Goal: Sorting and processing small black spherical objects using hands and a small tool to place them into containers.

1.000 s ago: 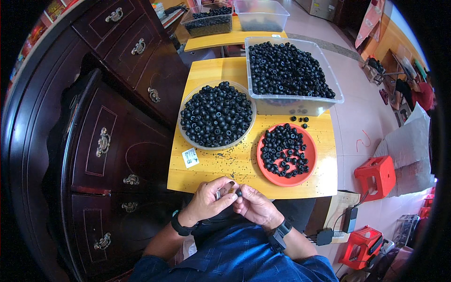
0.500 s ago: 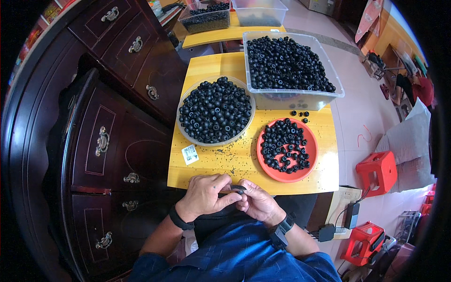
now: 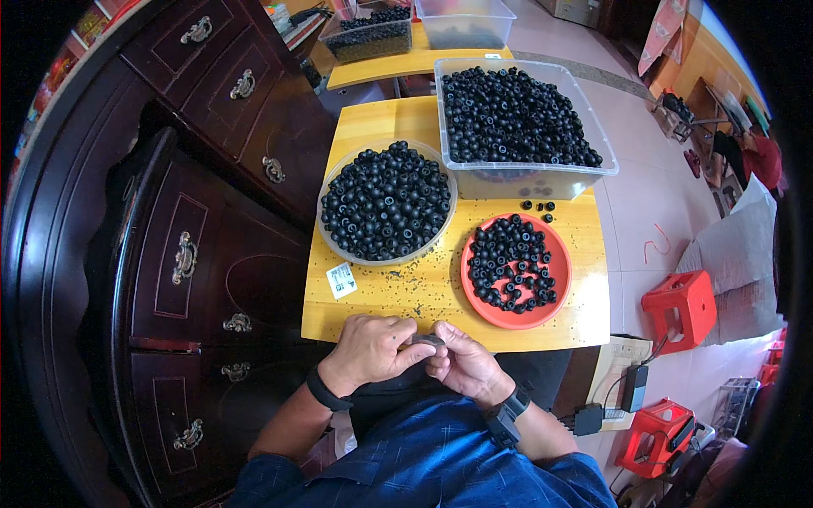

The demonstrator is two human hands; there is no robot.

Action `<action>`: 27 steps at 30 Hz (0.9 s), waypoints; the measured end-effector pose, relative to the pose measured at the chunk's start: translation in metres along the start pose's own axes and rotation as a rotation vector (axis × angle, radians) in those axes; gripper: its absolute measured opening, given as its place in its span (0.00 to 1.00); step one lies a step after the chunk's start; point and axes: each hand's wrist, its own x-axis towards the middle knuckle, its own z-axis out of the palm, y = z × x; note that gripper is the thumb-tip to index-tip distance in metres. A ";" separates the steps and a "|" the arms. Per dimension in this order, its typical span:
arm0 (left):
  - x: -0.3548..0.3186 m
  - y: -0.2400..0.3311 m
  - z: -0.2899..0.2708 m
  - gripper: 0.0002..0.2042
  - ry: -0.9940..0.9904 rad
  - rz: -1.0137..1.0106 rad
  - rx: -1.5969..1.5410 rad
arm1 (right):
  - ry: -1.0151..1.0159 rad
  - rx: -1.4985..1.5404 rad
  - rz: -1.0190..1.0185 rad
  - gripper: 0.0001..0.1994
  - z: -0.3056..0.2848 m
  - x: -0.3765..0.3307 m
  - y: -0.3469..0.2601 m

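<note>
Just off the near edge of the yellow table, my left hand point(image 3: 366, 351) and my right hand point(image 3: 468, 366) meet, fingertips almost touching. Both are closed, pinching a small dark rounded piece point(image 3: 428, 340) between thumbs and fingers. Fingers cover much of it, so its exact kind is unclear. Beyond my right hand, a red plate point(image 3: 561, 292) holds many small black hollow rubbery caps. A round clear tub point(image 3: 323, 229), heaped with similar caps, stands beyond my left hand.
A large clear bin point(image 3: 550, 179) full of black caps stands at the table's far right. Loose caps point(image 3: 539, 207) and dark crumbs lie on the yellow table point(image 3: 381, 317), with a white label point(image 3: 341, 280) at left. Dark drawers point(image 3: 212, 212) flank the left; a red stool point(image 3: 680, 309) stands right.
The dark piece has turned between my fingers and shows a broader, greyer face. My hands have stayed in nearly the same place.
</note>
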 end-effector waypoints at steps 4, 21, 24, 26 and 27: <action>-0.002 -0.002 -0.001 0.17 -0.048 0.018 -0.072 | -0.015 0.046 -0.012 0.07 0.001 0.000 0.000; 0.000 0.004 0.016 0.08 0.108 -0.239 -0.723 | -0.050 -0.175 -0.087 0.11 0.010 -0.001 0.000; -0.001 0.011 0.010 0.08 0.108 -0.221 -0.656 | -0.067 -0.183 -0.101 0.11 0.009 0.000 -0.002; -0.001 0.013 0.007 0.09 0.120 -0.199 -0.577 | -0.071 -0.205 -0.124 0.11 0.005 0.002 -0.004; -0.001 0.015 0.009 0.09 0.117 -0.195 -0.575 | -0.060 -0.202 -0.109 0.11 0.003 0.003 -0.004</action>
